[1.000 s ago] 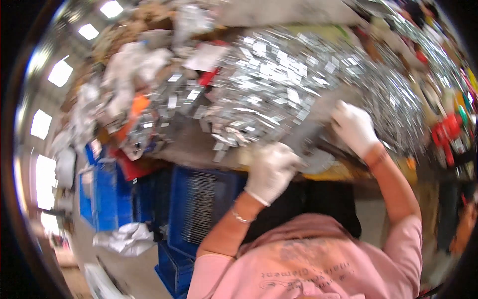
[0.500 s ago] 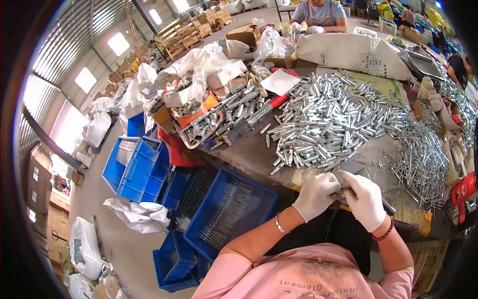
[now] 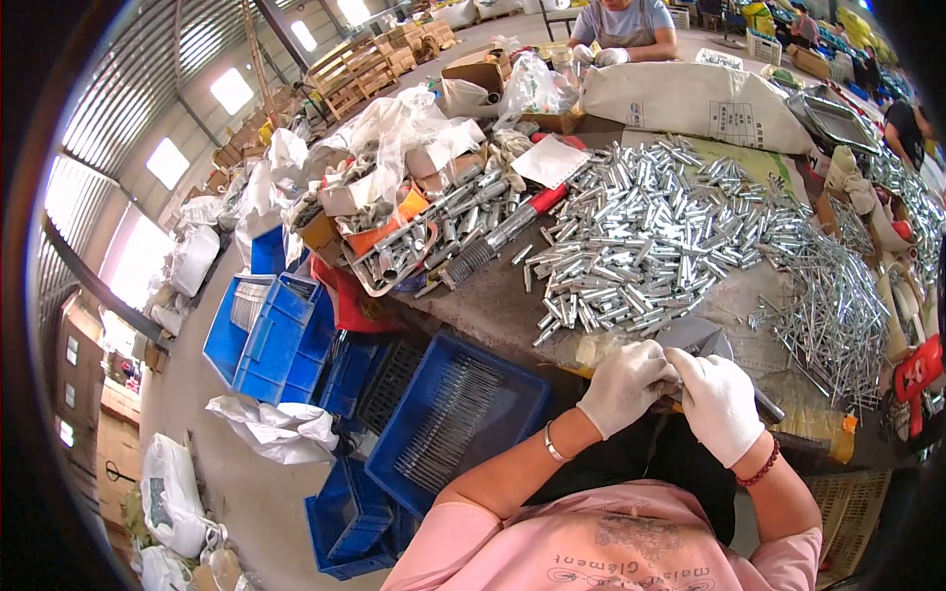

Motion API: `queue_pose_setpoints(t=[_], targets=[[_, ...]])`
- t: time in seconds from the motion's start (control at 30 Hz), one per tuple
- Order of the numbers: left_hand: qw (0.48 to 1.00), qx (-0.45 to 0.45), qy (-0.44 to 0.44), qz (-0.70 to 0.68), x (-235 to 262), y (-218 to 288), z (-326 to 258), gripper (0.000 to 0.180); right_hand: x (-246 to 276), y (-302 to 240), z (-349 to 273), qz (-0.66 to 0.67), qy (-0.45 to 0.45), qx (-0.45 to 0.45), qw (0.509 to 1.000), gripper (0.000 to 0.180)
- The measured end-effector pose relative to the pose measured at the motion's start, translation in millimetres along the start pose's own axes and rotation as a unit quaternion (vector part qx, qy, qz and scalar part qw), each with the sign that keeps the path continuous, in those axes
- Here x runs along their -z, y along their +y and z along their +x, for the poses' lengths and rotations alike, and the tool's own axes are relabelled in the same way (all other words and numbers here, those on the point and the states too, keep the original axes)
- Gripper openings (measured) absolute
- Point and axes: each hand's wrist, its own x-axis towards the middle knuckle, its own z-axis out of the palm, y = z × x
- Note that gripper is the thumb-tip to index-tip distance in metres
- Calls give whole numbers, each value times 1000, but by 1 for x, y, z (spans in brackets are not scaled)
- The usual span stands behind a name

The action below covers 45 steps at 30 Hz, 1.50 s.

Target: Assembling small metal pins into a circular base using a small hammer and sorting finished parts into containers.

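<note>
Left hand (image 3: 625,385): white-gloved, fingers curled shut around a small metal piece that is mostly hidden, at the near edge of the surface (image 3: 493,310).
Right hand (image 3: 720,404): gloved too, pressed against the left, fingers closed on a dark tool (image 3: 764,404) poking out to the right.
Pile of silver tubes (image 3: 650,231): heaped on the surface just beyond both hands.
Thin rods (image 3: 838,305): spread out to the right.
Blue crate (image 3: 458,419): on the floor below the near edge, left of the hands, long rods lying inside.
Metal tray (image 3: 394,261): far left of the surface, holding heavier pipes.
Open room: a bare strip of surface between pile and hands.
</note>
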Motion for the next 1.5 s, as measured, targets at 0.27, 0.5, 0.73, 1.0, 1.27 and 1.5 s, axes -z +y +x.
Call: queue_pose_setpoints(t=[0.27, 0.5, 0.73, 1.0, 1.27, 1.5], targets=[[996, -61, 21, 62, 11, -2, 14, 25, -3, 18, 6, 51, 53, -22, 997, 43], [998, 43, -10, -54, 7, -12, 13, 15, -10, 36, 8, 115, 51, -62, 990, 57], [999, 22, -5, -30, 5, -2, 10, 14, -13, 32, 2, 99, 16, -61, 993, 57], [1000, -8, 21, -22, 3, -7, 10, 15, -8, 31, 8, 55, -5, -24, 998, 54], [1000, 7, 23, -15, 2, -7, 11, 15, -8, 33, 14, 76, -11, -12, 997, 50], [997, 64, -5, -48, 2, -6, 9, 17, -12, 31, 16, 12, -13, 10, 1000, 49]])
